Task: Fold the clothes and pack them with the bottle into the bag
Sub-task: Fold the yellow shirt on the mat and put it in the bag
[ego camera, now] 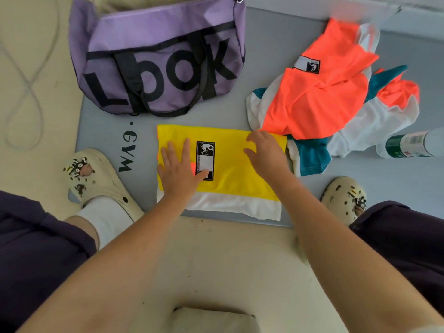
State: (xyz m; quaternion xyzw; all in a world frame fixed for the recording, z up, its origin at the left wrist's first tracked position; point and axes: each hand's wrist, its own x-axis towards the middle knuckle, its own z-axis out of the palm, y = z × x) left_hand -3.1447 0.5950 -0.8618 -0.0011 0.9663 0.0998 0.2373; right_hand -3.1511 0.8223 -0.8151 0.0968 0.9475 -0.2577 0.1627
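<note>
Head view: flat rectangular yellow garment [230, 169] under palms.

A single head-worn, wide-angle view looks steeply down from close above at a grey mat [276, 68] on the floor, its near edge crossing between the person's two feet.

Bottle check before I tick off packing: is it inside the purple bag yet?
No, the bottle lies on the grey mat at the right edge, apart from the purple bag.

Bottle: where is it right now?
Head view, far right edge: the bottle lies on its side on the grey mat, touching the unfolded orange, white and teal clothes.
</note>
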